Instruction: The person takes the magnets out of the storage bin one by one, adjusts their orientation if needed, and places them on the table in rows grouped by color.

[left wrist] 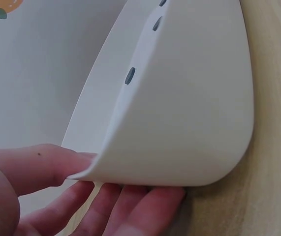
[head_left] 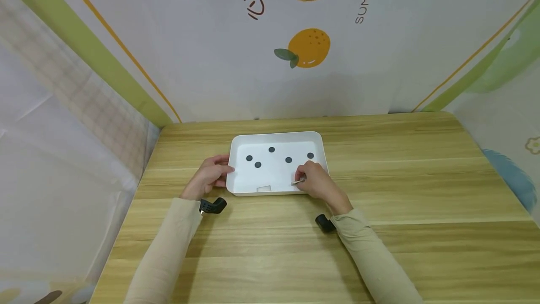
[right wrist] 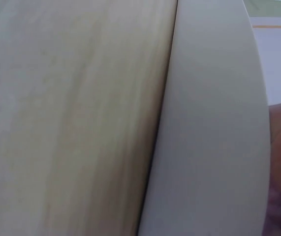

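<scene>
A shallow white tray (head_left: 276,139) with rounded corners lies on the wooden table. My left hand (head_left: 209,175) grips its left end; in the left wrist view the thumb (left wrist: 42,164) is over the rim and the fingers are against the outer side. Over the front right part of the tray, my right hand (head_left: 315,179) pinches a small, thin, light-coloured piece (head_left: 297,182), its kind too small to tell. In the right wrist view, the tray wall (right wrist: 209,123) hides most of that hand. Several dark round discs (head_left: 288,160) are spread over the tray floor.
A small pale, clear-looking rectangle (head_left: 264,189) is by the tray's front wall. The wooden table (head_left: 405,177) extends on both sides and toward me. Behind it hangs a white printed cloth (head_left: 211,60), with more cloth at left and right.
</scene>
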`<state>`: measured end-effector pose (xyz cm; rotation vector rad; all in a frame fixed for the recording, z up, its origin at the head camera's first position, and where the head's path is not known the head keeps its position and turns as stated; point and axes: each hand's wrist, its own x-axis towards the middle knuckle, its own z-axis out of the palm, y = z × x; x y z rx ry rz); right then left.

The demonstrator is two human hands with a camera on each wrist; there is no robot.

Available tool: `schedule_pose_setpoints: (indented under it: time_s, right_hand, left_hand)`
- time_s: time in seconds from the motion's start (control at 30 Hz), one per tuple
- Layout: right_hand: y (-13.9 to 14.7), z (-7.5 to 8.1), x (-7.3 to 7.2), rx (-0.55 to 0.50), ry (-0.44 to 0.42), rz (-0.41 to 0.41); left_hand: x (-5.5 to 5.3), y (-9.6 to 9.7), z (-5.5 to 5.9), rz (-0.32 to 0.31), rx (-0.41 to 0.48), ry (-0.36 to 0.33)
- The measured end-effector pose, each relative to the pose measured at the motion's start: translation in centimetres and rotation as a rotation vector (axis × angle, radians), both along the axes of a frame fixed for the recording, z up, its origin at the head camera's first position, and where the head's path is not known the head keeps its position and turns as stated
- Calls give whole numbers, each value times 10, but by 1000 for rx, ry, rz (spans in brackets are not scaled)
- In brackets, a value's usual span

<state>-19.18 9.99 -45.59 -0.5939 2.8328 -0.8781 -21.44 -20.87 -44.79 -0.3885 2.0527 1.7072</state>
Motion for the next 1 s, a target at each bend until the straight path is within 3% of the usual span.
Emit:
schedule_pose_setpoints:
  time_s: [0.63, 1.0]
  right_hand:
    - [0, -7, 2, -13, 36, 15]
    - [-1, -4, 4, -18, -6, -11]
  left_hand:
    - [3, 0, 3, -3, -11, 13]
    - [2, -1, 2, -3, -18, 9]
